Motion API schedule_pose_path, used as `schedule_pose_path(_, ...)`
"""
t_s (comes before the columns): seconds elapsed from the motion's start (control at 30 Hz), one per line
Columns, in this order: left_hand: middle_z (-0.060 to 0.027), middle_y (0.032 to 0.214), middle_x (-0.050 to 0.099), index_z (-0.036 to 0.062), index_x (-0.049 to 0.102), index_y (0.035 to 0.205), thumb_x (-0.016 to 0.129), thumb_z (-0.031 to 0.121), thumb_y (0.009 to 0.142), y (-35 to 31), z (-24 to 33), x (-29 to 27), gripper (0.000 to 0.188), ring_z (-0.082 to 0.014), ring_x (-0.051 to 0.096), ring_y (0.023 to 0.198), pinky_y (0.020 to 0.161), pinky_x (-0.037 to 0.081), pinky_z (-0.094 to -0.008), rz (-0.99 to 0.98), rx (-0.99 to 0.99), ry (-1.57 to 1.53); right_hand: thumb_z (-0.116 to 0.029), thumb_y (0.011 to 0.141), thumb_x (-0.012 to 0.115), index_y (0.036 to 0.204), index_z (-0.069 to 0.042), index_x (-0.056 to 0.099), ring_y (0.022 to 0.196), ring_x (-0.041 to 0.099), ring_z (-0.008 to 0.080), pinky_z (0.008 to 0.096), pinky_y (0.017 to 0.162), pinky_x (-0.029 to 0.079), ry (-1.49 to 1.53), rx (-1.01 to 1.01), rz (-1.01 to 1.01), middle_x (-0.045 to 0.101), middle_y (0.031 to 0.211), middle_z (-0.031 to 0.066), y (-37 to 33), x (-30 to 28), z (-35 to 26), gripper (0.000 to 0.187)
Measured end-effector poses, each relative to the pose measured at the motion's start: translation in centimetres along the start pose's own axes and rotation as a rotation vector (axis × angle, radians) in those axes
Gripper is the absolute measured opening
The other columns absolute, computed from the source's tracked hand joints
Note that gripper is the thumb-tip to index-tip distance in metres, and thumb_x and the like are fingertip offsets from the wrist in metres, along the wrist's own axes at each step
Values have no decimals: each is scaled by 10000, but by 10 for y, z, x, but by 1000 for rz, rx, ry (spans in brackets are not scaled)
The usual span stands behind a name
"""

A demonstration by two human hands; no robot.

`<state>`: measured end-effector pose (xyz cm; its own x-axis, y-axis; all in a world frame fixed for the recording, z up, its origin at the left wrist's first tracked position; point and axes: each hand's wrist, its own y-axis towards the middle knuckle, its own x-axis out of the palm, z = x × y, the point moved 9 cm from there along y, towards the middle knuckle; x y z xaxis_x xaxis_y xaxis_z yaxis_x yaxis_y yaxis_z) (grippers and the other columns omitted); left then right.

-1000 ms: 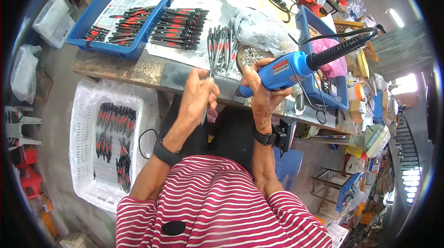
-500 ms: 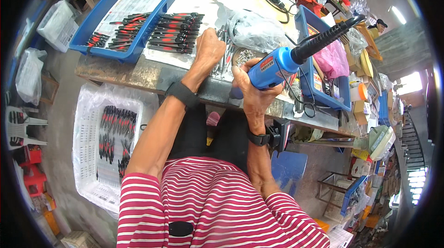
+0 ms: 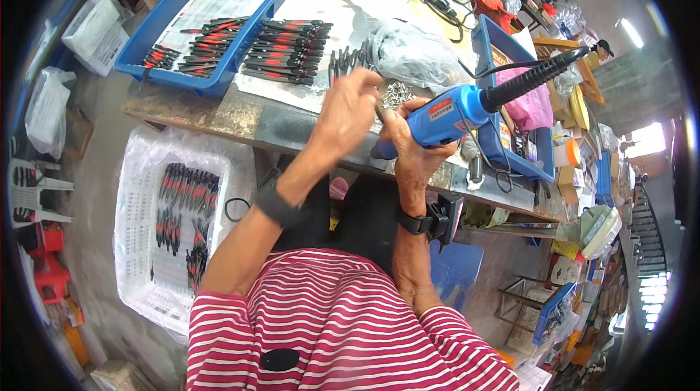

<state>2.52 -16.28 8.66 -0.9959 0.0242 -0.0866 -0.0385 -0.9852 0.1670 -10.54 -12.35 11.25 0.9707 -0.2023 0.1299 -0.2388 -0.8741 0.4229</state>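
Observation:
My right hand grips a blue electric screwdriver, its black cable sleeve pointing up to the right. My left hand is raised beside it at the bench's front edge, slightly smeared by motion. Its fingers are curled toward my right thumb; what they hold, if anything, is hidden. Small silvery screws lie in a heap just beyond the hands. Past my left hand stand slim black-and-red tools. A neat stack of similar tools lies farther left on the bench.
A blue tray with more tools stands at the bench's left. Clear plastic bags lie behind the screws. Another blue bin sits at the right. A white lined crate with tools stands on the floor at my left.
My left hand has come off the bench top toward me and to the right, up to my right hand. The electric screwdriver has shifted slightly right and down.

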Motion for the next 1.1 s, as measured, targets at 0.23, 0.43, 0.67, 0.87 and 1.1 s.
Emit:
schedule_pose_path(0.23, -174, 944, 577, -36, 491, 1113, 517, 11, 794, -96, 56, 0, 323, -245, 590, 811, 721, 481, -333, -132, 77, 99, 59, 711, 706, 898, 16, 579, 596, 572, 101, 232, 535, 471, 78, 43, 51, 597, 716, 43, -5, -10, 3, 230)
schedule_pose_path(0.43, -160, 959, 559, -17, 501, 1114, 518, 207, 889, -196, 97, 81, 317, -277, 567, 887, 812, 466, -393, -967, 312, -319, 66, 714, 694, 926, 17, 554, 559, 581, 117, 229, 508, 479, 87, 47, 15, 594, 706, 66, -2, -5, 7, 259)
schedule_pose_path(0.67, -138, 906, 483, 34, 487, 985, 384, 405, 938, -249, 87, 119, 388, -271, 492, 902, 803, 394, -412, -1386, 228, -727, 34, 723, 601, 891, 29, 533, 505, 535, 137, 273, 539, 456, -11, 19, 2, 538, 603, 65, -1, 1, 3, 181)
schedule_pose_path(0.87, -67, 654, 412, 43, 470, 791, 395, 508, 922, -243, 74, 109, 488, -208, 477, 651, 590, 357, -363, -1373, 210, -588, 13, 728, 600, 911, 26, 509, 509, 529, 137, 271, 551, 456, 3, 40, -26, 530, 595, 60, -2, 3, 2, 205)
schedule_pose_path(1.1, -60, 639, 443, 28, 509, 805, 507, 370, 902, -233, 52, 86, 356, -170, 473, 619, 554, 339, -340, -1419, 89, -519, 10, 725, 597, 867, 25, 518, 513, 536, 137, 271, 561, 459, -38, 21, -16, 527, 585, 57, -4, 3, -4, 163)
